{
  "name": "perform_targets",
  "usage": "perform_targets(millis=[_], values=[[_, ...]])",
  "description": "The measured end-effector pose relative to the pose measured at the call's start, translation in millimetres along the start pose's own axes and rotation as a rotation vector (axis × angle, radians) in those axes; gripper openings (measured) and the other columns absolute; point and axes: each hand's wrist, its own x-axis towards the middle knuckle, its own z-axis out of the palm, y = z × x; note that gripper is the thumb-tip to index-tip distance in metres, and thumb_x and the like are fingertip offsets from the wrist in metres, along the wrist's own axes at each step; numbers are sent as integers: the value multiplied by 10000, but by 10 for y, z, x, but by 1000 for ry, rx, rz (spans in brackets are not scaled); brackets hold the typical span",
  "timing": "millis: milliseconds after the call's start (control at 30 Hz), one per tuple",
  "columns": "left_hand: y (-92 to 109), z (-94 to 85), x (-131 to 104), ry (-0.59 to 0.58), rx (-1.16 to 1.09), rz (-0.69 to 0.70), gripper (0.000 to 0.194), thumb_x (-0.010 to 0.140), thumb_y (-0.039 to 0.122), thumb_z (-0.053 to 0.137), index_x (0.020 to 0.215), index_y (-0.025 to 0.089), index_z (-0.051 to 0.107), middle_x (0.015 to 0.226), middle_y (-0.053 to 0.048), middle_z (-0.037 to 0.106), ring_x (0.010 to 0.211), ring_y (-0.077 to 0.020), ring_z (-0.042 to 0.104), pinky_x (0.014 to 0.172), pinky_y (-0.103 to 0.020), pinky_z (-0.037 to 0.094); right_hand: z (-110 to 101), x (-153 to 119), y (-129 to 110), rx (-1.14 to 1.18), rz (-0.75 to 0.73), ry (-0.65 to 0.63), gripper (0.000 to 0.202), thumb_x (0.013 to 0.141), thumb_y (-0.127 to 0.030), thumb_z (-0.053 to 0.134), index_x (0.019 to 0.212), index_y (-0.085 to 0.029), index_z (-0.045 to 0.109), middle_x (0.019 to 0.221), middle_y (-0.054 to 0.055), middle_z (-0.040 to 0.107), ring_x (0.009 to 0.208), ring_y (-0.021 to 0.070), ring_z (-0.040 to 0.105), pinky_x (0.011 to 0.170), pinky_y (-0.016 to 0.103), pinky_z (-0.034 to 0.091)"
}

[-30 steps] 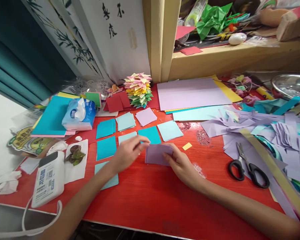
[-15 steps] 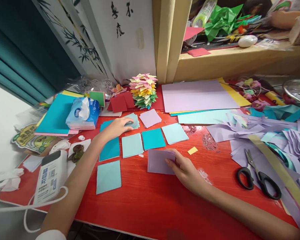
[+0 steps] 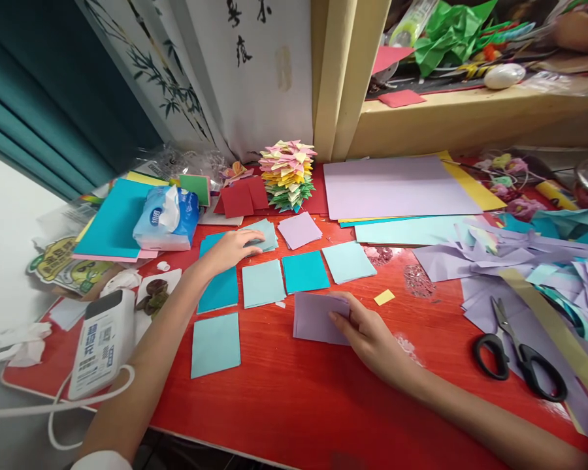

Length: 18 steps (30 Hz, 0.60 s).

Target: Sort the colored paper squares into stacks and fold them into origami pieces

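"Head view: what is the right hand [image 3: 367, 329] doing with those lilac sheets [image 3: 316, 320]?"

"Pinching them at their right edge, thumb across the face, above the red surface [image 3: 284, 405]. I'd guess that keeps them together and leaves the other hand free."

"And the bright-blue squares [image 3: 306, 271] just beyond?"

"They lie among paler piles in loose rows, one colour per pile, probably to keep the colours apart."

"The left hand [image 3: 228, 253]?"

"Its fingers curl over a pale-blue stack [image 3: 263, 235]; whether that grip is pinching, I can't tell."

"Any writing?"

"The white device [image 3: 100, 349] has a label too small to read. The blue tissue pack [image 3: 154, 228] carries unclear lettering. Farthest back, the hanging scroll [image 3: 269, 98] shows 痕 below two characters near the top edge."
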Motion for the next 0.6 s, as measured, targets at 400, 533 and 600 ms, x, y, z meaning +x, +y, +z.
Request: perform_targets(millis=[400,533,600], values=[[62,39,-55,66,132,-105,408,894,317,336,1280,248,448,1180,-41,601,999,-216,588,818,-313,438,1,3,-1,-18,14,-7,200,924,-309,339,1082,-271,455,706,-11,491,580,139,417,492,267,286],[34,112,-60,120,233,-17,492,900,233,302,1385,297,254,1162,-21,606,931,-186,616,748,-281,460,-4,6,-2,-29,21,-13,210,925,-307,334,1098,-270,448,711,-12,498,583,136,422,492,262,286],[-1,146,-63,131,266,78,455,904,189,257,1325,312,381,1208,3,574,999,-169,590,801,-271,455,-3,5,-2,-29,21,-12,204,925,-306,333,1091,-270,447,711,-12,499,585,136,424,493,261,288]])
